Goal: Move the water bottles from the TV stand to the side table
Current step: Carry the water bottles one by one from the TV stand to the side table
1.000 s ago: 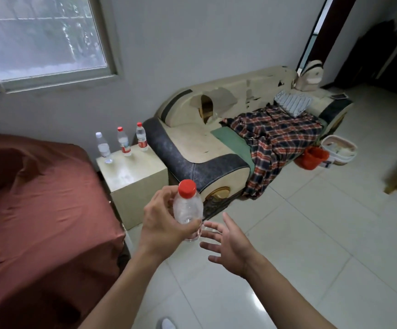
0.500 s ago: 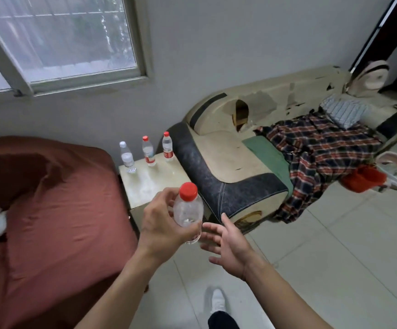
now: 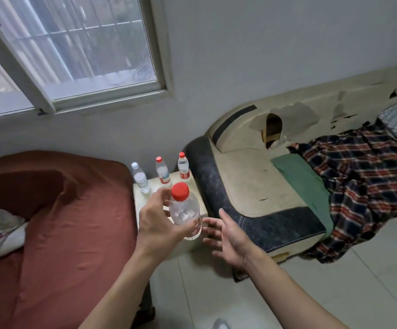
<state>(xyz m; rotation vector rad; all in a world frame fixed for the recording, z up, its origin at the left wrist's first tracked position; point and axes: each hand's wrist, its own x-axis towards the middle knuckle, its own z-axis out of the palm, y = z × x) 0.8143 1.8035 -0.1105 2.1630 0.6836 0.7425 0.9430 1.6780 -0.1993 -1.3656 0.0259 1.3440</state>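
My left hand (image 3: 156, 225) grips a clear water bottle with a red cap (image 3: 184, 211), held upright in front of the cream side table (image 3: 144, 203). My right hand (image 3: 226, 236) is just to the right of the bottle, fingers spread, holding nothing. Three bottles stand along the back of the side table: a white-capped bottle (image 3: 139, 178) at the left, a red-capped bottle (image 3: 163, 172) in the middle and another red-capped bottle (image 3: 183, 166) at the right. Part of the table top is hidden by my left hand and the held bottle.
A bed with a reddish-brown cover (image 3: 50, 222) lies left of the table. A worn cream and dark sofa (image 3: 252, 186) with a plaid blanket (image 3: 363, 176) stands on its right. A window (image 3: 74, 51) is above. Pale tiled floor (image 3: 323, 293) spreads below right.
The view has moved closer to the side table and turned left. My left hand with the bottle is now in front of the table top. My right hand stays beside it.
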